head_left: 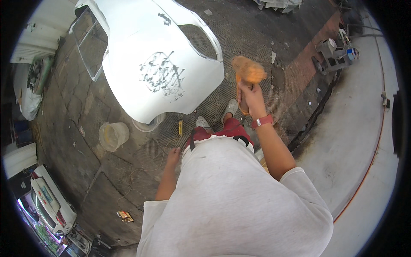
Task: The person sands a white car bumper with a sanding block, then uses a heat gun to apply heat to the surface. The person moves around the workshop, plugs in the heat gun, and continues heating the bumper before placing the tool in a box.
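Right hand: raised on a bent arm, just right of the white panel (pixel 171 55); the right hand (pixel 253 98) has its fingers clamped on an orange bundle (pixel 249 70), its kind blurred.
Orange bundle: one, beside the panel's right edge, apart from it.
Left hand: the left hand (pixel 173 156) hangs low, below the panel; whether its fingers are together I cannot tell.
Buckets: two, one (pixel 123 133) below-left of the panel, another (pixel 150 126) partly hidden by its lower edge.
Shoes: two (pixel 230 109), below-right of the panel.
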Motion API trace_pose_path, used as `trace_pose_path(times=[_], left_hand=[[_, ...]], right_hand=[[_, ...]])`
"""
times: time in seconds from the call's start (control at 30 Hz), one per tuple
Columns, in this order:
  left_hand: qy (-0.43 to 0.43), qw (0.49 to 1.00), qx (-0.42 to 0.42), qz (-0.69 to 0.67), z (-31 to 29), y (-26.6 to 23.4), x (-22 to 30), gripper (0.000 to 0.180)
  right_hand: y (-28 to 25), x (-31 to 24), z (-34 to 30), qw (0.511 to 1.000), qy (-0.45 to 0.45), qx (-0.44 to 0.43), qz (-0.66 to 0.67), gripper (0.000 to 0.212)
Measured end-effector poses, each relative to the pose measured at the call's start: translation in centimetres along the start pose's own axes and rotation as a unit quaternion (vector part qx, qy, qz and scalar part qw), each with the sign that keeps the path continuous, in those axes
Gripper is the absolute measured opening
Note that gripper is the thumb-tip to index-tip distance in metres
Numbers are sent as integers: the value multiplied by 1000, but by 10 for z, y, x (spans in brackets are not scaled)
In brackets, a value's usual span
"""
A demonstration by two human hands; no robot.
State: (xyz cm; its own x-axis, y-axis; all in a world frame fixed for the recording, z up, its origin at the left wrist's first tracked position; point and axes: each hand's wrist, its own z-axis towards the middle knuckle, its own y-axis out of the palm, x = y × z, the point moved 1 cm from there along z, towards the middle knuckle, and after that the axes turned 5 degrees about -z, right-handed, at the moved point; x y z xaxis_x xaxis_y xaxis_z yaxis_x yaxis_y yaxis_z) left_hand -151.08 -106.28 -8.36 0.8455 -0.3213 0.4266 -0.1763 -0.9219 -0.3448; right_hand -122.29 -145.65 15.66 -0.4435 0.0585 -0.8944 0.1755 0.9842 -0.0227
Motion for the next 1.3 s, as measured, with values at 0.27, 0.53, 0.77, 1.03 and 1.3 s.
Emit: trace_pose_path(times=[0.27, 0.53, 0.77, 1.03, 1.3], left_hand=[[24, 999, -1, 29, -3, 0, 20, 54], [8, 1000, -9, -15, -17, -4, 36, 50], [20, 999, -10, 22, -23, -4, 33, 47], [12, 1000, 3, 25, -16, -1, 29, 47], [6, 1000, -7, 27, -15, -4, 35, 47]], right_hand=[[23, 7, -37, 931, -242, -45, -270, 46], [32, 10, -41, 913, -218, -9, -346, 48], [36, 7, -41, 892, -258, -14, -370, 51], [39, -1, -38, 893, -269, -7, -361, 51], [55, -26, -41, 897, -245, -2, -367, 54]])
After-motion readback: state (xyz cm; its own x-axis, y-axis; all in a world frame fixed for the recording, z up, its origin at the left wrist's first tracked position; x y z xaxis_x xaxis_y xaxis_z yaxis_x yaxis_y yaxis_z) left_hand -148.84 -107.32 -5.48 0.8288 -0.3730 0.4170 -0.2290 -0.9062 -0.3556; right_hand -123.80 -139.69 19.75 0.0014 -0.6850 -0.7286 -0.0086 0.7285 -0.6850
